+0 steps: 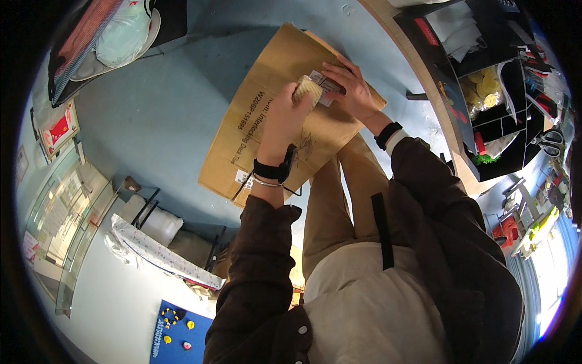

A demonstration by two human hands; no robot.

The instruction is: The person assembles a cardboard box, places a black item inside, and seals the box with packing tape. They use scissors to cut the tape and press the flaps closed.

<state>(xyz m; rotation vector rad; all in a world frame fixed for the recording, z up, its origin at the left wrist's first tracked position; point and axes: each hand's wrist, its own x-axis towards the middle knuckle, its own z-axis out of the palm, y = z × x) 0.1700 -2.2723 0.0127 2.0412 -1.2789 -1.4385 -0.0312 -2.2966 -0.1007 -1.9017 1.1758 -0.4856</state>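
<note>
A brown cardboard box (268,68) with printed writing lies tilted in front of my legs. My left hand (288,109) grips a small yellowish block or roll (308,92) with a ridged surface; its exact kind is unclear. It is over the box, beside a white printed label (316,76). My right hand (352,91) is on the box at the label's other side, fingers spread, with its thumb by the label's edge and nothing seen in its grasp. Part of that label is hidden by the hands. Another white label (244,179) sits near the box's lower left corner.
At right, a wooden table edge (411,59) curves past a black organizer (500,125) and scissors (549,143). A chair (154,34) with a plastic bag (122,38) stands upper left. Glass shelves (82,236) hang on the left wall. Blue-grey floor (150,118) surrounds the box.
</note>
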